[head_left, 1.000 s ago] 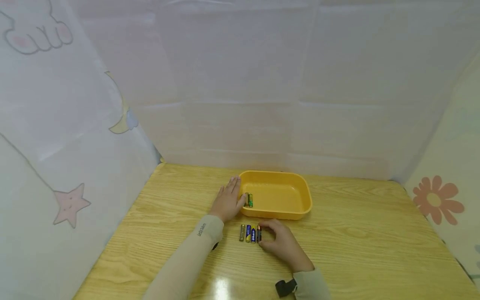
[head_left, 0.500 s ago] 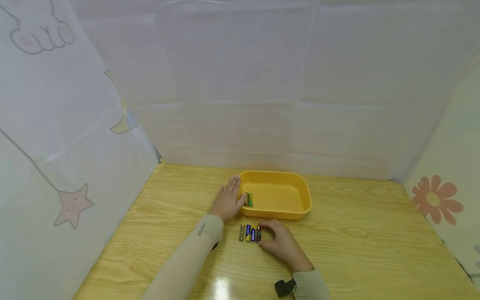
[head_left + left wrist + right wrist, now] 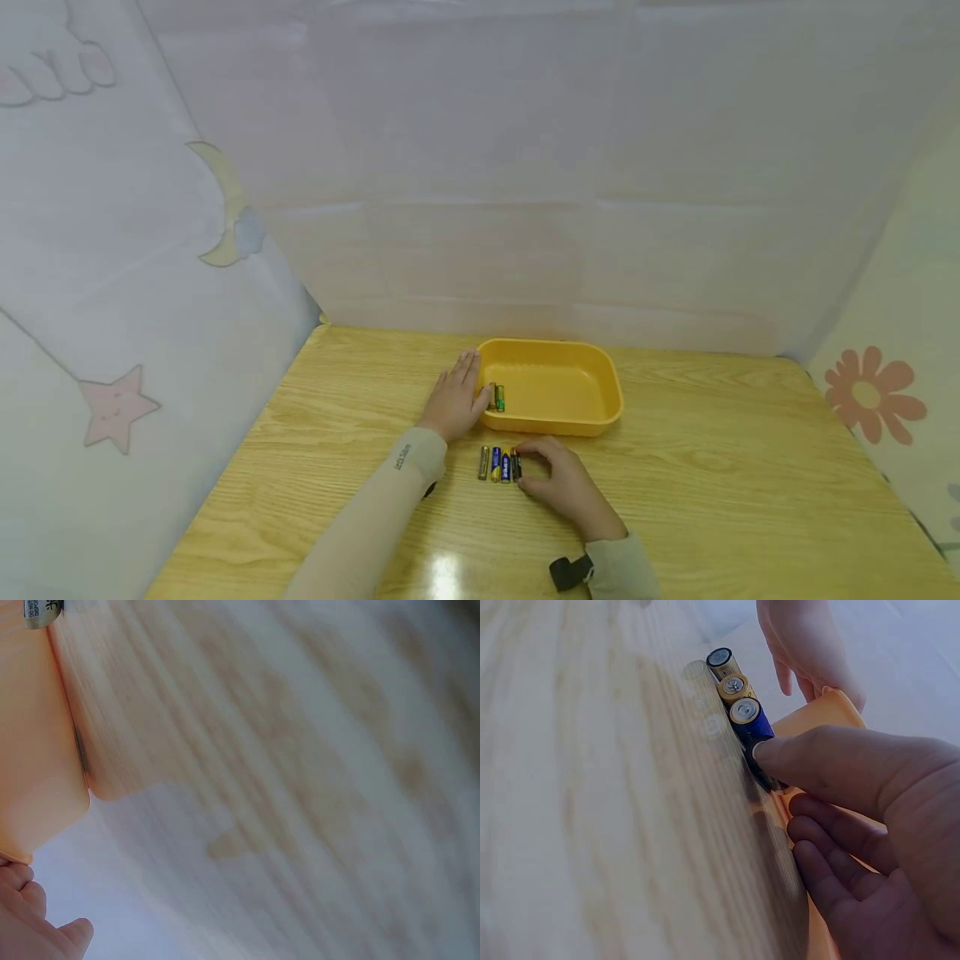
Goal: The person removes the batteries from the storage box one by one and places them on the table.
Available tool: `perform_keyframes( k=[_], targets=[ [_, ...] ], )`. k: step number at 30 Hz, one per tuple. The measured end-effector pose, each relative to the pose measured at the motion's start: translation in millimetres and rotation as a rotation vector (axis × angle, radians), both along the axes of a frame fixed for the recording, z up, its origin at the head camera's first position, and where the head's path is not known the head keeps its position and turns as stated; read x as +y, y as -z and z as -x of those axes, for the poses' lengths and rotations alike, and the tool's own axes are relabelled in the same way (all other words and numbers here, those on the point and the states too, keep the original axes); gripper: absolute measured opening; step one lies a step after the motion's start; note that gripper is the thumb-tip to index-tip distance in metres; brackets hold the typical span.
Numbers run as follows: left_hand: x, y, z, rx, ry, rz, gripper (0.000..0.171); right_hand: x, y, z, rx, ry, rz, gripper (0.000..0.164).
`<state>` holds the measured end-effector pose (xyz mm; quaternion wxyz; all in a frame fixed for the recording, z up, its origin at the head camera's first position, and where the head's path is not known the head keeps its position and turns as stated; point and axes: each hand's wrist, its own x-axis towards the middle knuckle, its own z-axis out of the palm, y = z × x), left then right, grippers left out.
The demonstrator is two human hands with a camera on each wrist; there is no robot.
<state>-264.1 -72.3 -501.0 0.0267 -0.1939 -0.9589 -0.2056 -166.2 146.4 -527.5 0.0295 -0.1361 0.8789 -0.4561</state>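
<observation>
My right hand (image 3: pixel 558 483) pinches a black battery (image 3: pixel 516 467) between thumb and fingertips, upright in line with the row on the table. To its left in that row lie a blue battery with a yellow end (image 3: pixel 506 469), a blue-and-yellow battery (image 3: pixel 496 465) and a gold battery (image 3: pixel 483 463). In the right wrist view the thumb covers much of the black battery, right beside the blue battery (image 3: pixel 751 724). Straight fingers of my left hand (image 3: pixel 452 406) rest along the left rim of a yellow tray (image 3: pixel 562 427), its thumb over the edge.
Inside the tray, at its left end, lie a green-and-gold battery (image 3: pixel 500 399) and a gold one partly behind the thumb. The wooden table (image 3: pixel 720 467) extends to both sides. White printed sheets (image 3: pixel 480 167) hang behind it and on both sides.
The black battery has shifted slightly left with my right hand, closer to the blue one. My left hand stays on the tray. The head view has tilted a little.
</observation>
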Motion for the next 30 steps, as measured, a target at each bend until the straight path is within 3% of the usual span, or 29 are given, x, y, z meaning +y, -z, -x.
perform_keyframes(
  k=[9,30],
  targets=[
    [0.2,2.9,2.7,0.018,-0.002,-0.002,0.068,0.8,0.4,0.4,-0.005,-0.01,0.023,0.038],
    [0.6,-0.9,-0.6,-0.018,-0.009,0.005,0.068,0.5,-1.9,-4.1,-0.003,0.007,0.047,0.036]
  ],
)
